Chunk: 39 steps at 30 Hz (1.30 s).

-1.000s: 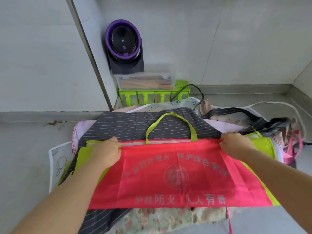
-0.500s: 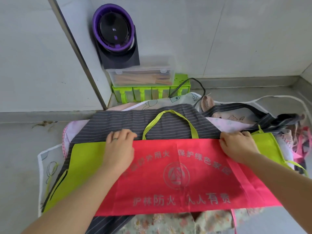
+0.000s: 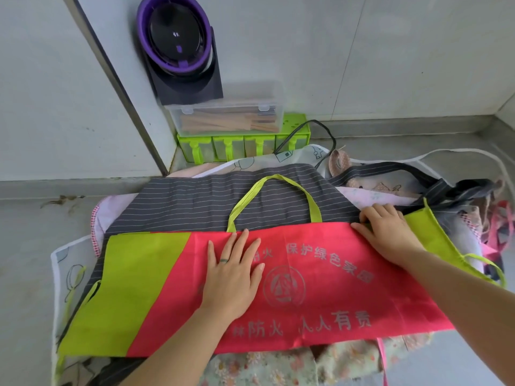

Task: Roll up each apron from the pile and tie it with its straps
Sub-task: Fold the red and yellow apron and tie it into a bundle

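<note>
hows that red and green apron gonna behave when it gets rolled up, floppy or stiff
Probably floppy but slightly papery: the red and green apron lies flat under the left hand and shows sharp fold creases, which suggests thin non-woven cloth. It is likely light for its size. It may slide on the striped apron beneath, so a roll could skew or loosen.

this looks like a home kitchen. a grey counter (image 3: 30, 246) meets a tiled wall (image 3: 390, 51). in the corner stand a clear box (image 3: 225, 118) with chopsticks (image 3: 211, 124), a green seasoning rack (image 3: 195, 143) and a purple appliance (image 3: 178, 37). aprons (image 3: 278, 196) lie piled on the counter.
</note>
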Tool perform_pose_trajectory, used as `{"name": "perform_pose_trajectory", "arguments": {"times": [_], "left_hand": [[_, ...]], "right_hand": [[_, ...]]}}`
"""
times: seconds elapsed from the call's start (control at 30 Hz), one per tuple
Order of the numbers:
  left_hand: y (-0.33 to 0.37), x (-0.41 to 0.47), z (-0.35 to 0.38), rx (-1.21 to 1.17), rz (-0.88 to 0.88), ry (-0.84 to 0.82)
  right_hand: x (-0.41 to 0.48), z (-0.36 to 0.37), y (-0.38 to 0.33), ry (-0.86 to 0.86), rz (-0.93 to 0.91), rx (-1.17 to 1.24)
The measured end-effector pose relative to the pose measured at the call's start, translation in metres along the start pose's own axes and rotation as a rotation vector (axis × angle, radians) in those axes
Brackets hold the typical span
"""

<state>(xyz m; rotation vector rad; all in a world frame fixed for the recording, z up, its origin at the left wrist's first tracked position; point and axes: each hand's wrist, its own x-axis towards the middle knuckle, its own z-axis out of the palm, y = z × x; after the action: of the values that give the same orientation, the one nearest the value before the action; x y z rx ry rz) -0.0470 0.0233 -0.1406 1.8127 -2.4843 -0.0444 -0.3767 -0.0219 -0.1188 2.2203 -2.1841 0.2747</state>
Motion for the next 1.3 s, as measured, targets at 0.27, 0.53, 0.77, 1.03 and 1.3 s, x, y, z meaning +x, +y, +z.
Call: {"name": "perform_pose_trajectory", "arguments": {"times": [0.27, 0.53, 0.77, 1.03, 1.3], "left_hand": [[0.001, 0.000, 0.002, -0.024, -0.020, 0.011], [-0.001, -0.002, 0.005, -0.026, -0.055, 0.029], [-0.018, -0.002, -0.003, -0.071, 0.005, -0.023], [-0.048, -0.027, -0.036, 0.011, -0.073, 0.164], [-0.058, -0.043, -0.026, 0.063, -0.002, 0.032]], "right_hand": [[-0.059, -0.035, -0.106, 0.141, -0.313, 0.263], [-0.075, 0.004, -0.055, -0.214, -0.022, -0.046], [-0.064, 0.004, -0.006, -0.333, 0.242, -0.104], [-0.072, -0.009, -0.104, 0.032, -0.062, 0.005], [-0.086, 0.022, -0.164, -0.203, -0.171, -0.048]]}}
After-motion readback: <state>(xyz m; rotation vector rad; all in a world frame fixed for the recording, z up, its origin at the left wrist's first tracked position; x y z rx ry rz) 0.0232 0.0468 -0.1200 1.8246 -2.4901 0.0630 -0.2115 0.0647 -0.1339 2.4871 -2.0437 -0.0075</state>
